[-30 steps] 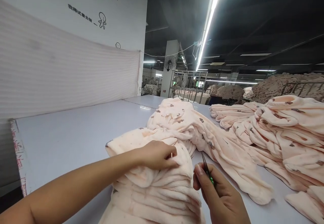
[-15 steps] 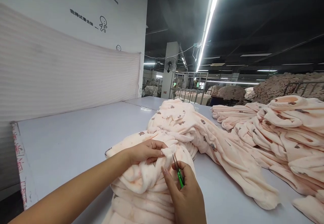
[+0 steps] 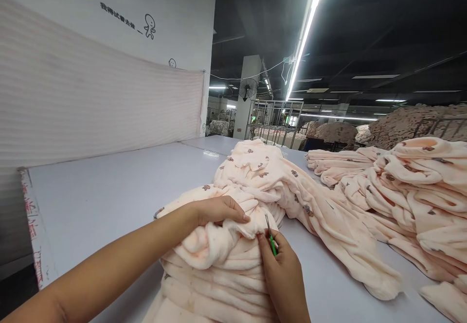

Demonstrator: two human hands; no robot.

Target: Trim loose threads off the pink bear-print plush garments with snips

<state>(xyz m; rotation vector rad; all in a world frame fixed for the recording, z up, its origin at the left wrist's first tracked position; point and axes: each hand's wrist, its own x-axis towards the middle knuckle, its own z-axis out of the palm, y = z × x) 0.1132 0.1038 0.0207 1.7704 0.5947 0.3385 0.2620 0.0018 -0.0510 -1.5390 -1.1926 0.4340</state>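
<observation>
A pale pink fleece garment (image 3: 226, 279) with small brown printed motifs lies bunched on the table in front of me. My left hand (image 3: 222, 211) pinches a fold of it between thumb and fingers. Wrapped in my right hand (image 3: 282, 264) is a pair of thread snips (image 3: 272, 240) with green grips, its thin metal blades pointing up and away from me. The right thumb and fingertips also touch the fabric's edge, which stretches between both hands. A long sleeve-like part of the cloth trails off to the right.
The pale table (image 3: 95, 191) extends left and back, with a striped cloth sheet (image 3: 102, 99) hung along its left side. To the right sits a heap of similar pink fleece pieces (image 3: 416, 191). A metal rack (image 3: 275, 118) and large fabric piles (image 3: 404, 123) stand behind.
My right hand has moved right and slightly up with the snips, away from the left hand. My left hand has shifted a little right, and the fabric edge between them is now stretched.
</observation>
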